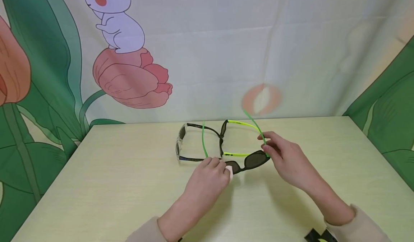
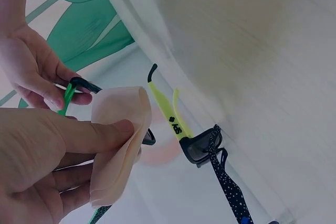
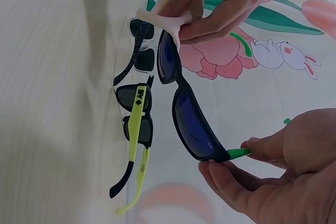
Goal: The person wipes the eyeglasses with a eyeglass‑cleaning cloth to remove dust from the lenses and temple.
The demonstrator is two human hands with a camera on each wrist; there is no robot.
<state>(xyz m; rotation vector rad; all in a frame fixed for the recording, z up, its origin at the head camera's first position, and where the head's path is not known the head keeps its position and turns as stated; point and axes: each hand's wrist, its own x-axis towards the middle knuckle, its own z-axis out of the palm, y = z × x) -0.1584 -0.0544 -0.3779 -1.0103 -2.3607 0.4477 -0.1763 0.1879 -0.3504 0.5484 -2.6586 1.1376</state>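
Note:
Black-framed sunglasses [image 1: 255,159] with bright green temples are held up between both hands, their dark lenses facing the person. My left hand [image 1: 207,181] pinches a folded pale pink cloth [image 2: 118,145] between thumb and fingers. The cloth wraps the end of one lens, which it partly hides in the right wrist view. With thumb and fingertips, my right hand [image 1: 291,161] grips the opposite end of the frame, where the green temple [image 3: 239,153] joins it. Both temples are unfolded and point away from the person.
Behind the held pair, sunglasses with yellow temples [image 1: 237,154] stand on the pale table [image 1: 129,184]. To their left are clear-framed sunglasses [image 1: 178,145] with dark speckled temples. A printed cloth backdrop [image 1: 210,55] hangs at the table's far edge. A black object [image 1: 312,235] shows near the right sleeve.

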